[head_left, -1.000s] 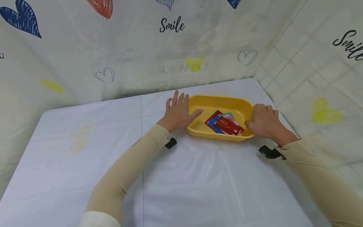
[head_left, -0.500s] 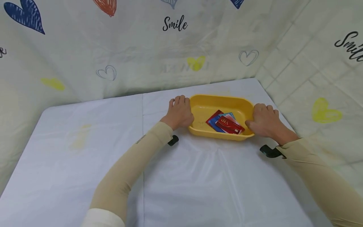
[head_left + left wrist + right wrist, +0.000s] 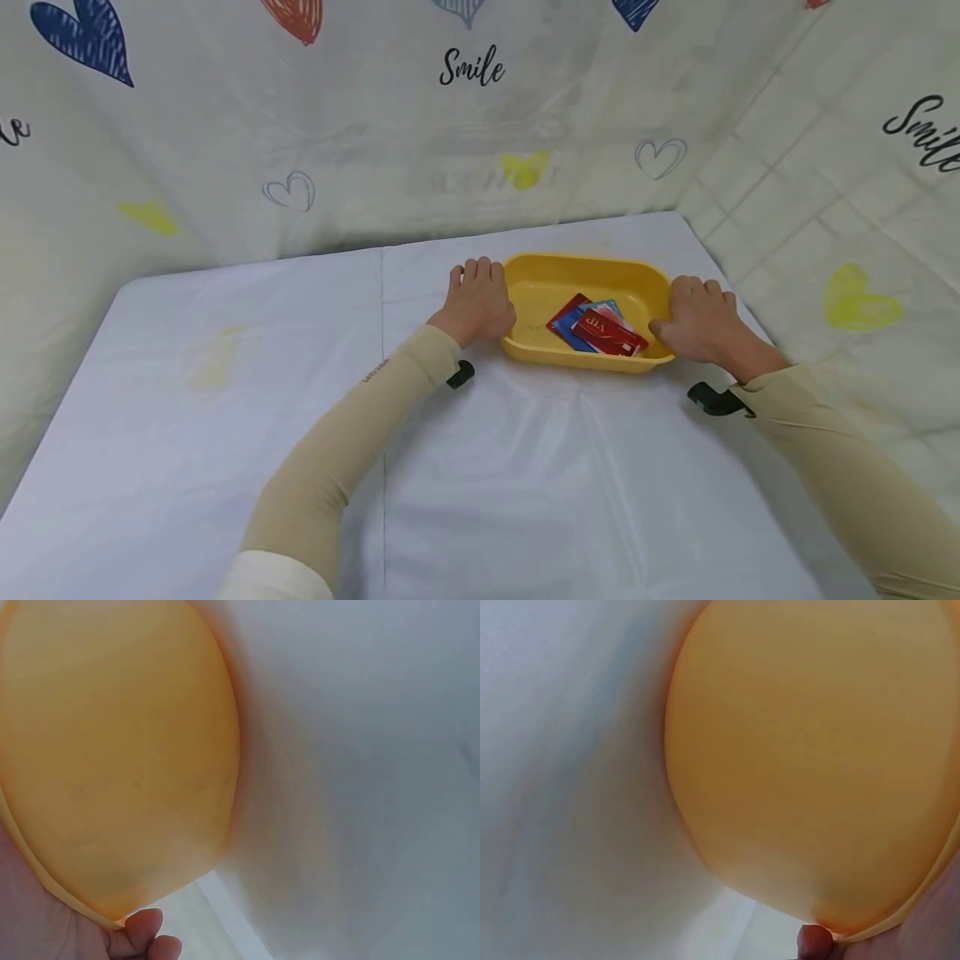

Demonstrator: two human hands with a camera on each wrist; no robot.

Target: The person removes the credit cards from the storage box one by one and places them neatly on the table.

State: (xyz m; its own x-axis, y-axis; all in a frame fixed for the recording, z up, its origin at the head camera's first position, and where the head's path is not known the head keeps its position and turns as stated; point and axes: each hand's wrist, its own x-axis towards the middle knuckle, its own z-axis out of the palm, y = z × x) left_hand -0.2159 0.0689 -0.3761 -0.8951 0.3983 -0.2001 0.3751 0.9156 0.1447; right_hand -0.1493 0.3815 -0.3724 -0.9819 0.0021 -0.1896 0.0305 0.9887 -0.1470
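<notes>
A yellow plastic basin [image 3: 536, 287] with rounded corners sits toward the back right of the table in the head view. Several overlapping cards [image 3: 600, 327], red and blue, lie inside it, the top red one marked VIP. My left hand [image 3: 477, 302] grips the basin's left end, fingers curled at the rim. At the opposite end my right hand [image 3: 697, 321] holds the rim, thumb on the inner side. The left wrist view shows the basin's outer wall [image 3: 127, 750] with fingertips [image 3: 144, 924] at its rim. In the right wrist view, a fingertip [image 3: 814, 941] shows below the wall.
The basin rests on a table [image 3: 225, 433] under a white cover with a crease line. Behind it hangs a pale curtain [image 3: 360, 108] printed with hearts and "Smile". Another curtain [image 3: 832, 217] stands close by the right edge of the table.
My left hand's spread fingers have curled round the basin's left rim, and its thumb has moved off the inside. The right hand keeps its hold. The head view has shifted slightly.
</notes>
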